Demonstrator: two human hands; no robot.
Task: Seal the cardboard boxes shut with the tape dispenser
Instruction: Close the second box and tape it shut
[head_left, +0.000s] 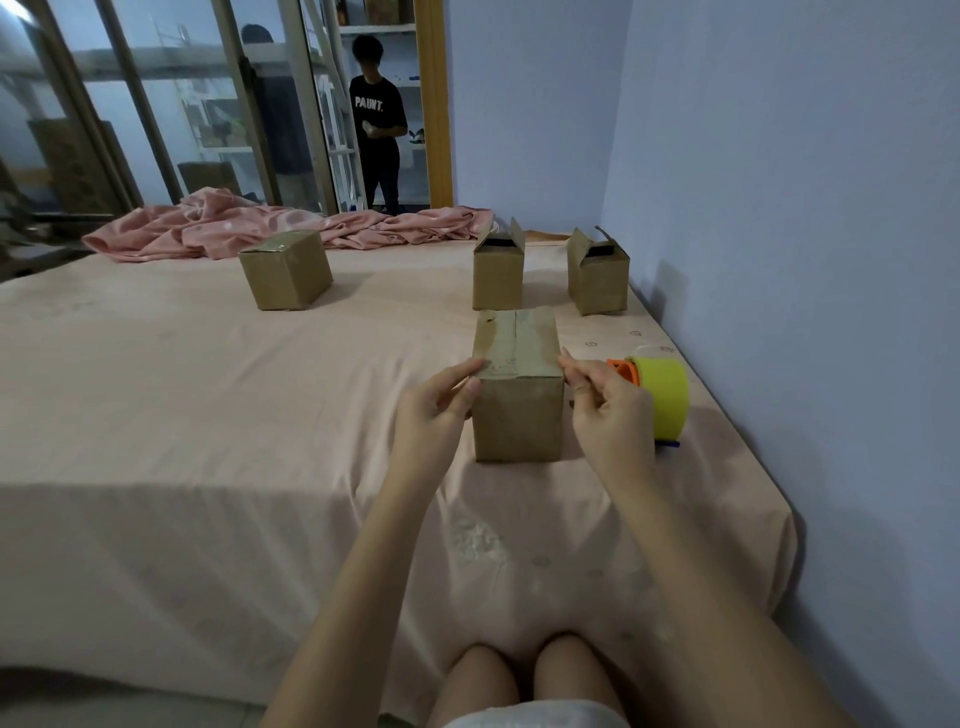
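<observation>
Near cardboard box (518, 384): on bed (208, 415), top flaps closed, upper corners pinched by left hand (436, 410) and right hand (608, 410), fingers curled. Tape dispenser (660, 395): laid just right of it. Open boxes (497, 275): stood behind it.

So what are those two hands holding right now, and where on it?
The near cardboard box, at its top front corners: left hand pinches the left corner, right hand the right. The tape dispenser lies unheld.
</observation>
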